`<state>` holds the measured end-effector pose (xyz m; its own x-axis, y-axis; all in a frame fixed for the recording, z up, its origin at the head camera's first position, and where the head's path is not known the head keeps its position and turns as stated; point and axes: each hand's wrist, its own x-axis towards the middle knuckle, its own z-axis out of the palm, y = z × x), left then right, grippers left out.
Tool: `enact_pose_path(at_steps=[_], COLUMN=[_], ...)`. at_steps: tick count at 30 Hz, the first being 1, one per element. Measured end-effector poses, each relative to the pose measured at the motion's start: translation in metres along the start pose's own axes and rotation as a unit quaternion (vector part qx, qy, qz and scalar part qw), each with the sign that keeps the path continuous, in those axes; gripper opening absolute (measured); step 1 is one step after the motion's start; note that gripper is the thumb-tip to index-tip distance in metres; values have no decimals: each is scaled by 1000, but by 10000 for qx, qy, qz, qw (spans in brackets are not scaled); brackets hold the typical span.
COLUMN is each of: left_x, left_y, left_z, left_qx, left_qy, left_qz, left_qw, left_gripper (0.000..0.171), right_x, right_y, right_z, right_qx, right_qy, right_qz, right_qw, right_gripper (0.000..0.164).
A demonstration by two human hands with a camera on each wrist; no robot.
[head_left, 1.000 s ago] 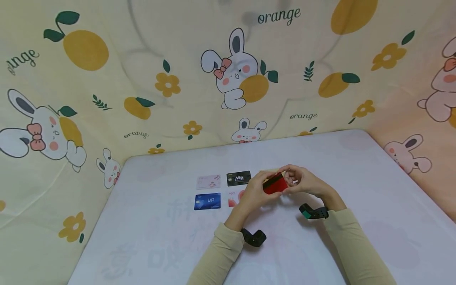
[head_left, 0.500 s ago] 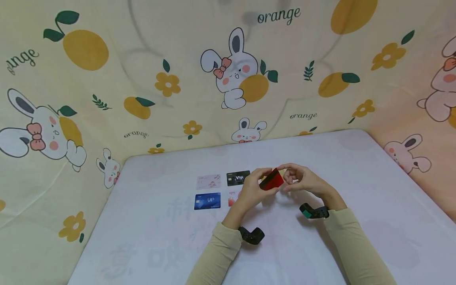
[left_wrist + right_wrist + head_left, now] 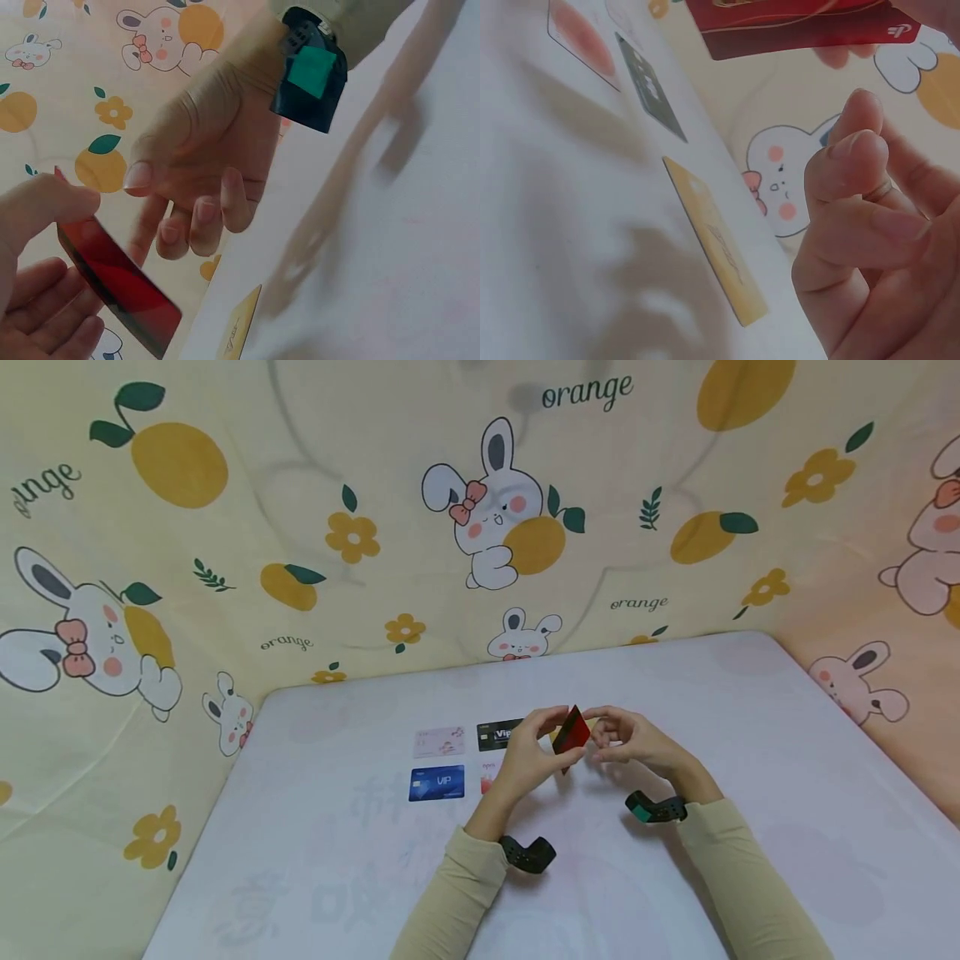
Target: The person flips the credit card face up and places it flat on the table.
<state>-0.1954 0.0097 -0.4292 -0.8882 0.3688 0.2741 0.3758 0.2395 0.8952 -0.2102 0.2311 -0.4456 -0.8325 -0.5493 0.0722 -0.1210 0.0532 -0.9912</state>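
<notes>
A red card point(image 3: 576, 733) with a dark stripe along its back stands tilted above the table. My left hand point(image 3: 527, 758) pinches it between thumb and fingers. On the other side, my right hand point(image 3: 641, 743) has its index finger reaching to the card's edge, thumb apart and the other fingers loosely curled. The right wrist view shows the card's printed red front point(image 3: 810, 34) above those curled fingers. Below the hands a gold card point(image 3: 716, 247) lies on the table, mostly hidden in the head view.
Left of the hands lie a black Vip card point(image 3: 495, 735), a pale pink card point(image 3: 439, 742), a blue VIP card point(image 3: 437, 782) and a white card with red print point(image 3: 489, 775), partly covered by the left hand. A patterned cloth point(image 3: 375, 460) hangs behind the white table point(image 3: 337, 860).
Both hands held the red card at first; the right thumb and fingers have loosened from it. The left hand keeps hold, and the card has turned from facing the head camera to a steep slant.
</notes>
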Motion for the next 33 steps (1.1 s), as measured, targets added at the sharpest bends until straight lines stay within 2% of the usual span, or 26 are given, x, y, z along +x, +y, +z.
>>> enact_pose_path(at_steps=[6, 13, 19, 25, 33], left_x=[1, 1, 0, 1, 0], left_y=[1, 3, 9, 5, 5], left_z=[-1, -2, -4, -3, -2], left_qx=[-216, -601, -876, -896, -975], left_qy=[59, 143, 91, 84, 44], left_qz=[-77, 43, -15, 15, -10], left_qw=[9997, 9981, 9961, 9959, 9952], left_gripper=[59, 60, 61, 62, 62], right_x=[2, 4, 6, 8, 9], right_y=[2, 3, 5, 5, 6], right_z=[3, 7, 9, 13, 18], right_qx=[151, 219, 183, 308, 150], right_qy=[-19, -96, -196, -351, -221], right_qz=[166, 370, 379, 208, 323], right_qw=[9997, 9990, 9989, 9987, 9991], right_gripper=[48, 48, 55, 56, 56])
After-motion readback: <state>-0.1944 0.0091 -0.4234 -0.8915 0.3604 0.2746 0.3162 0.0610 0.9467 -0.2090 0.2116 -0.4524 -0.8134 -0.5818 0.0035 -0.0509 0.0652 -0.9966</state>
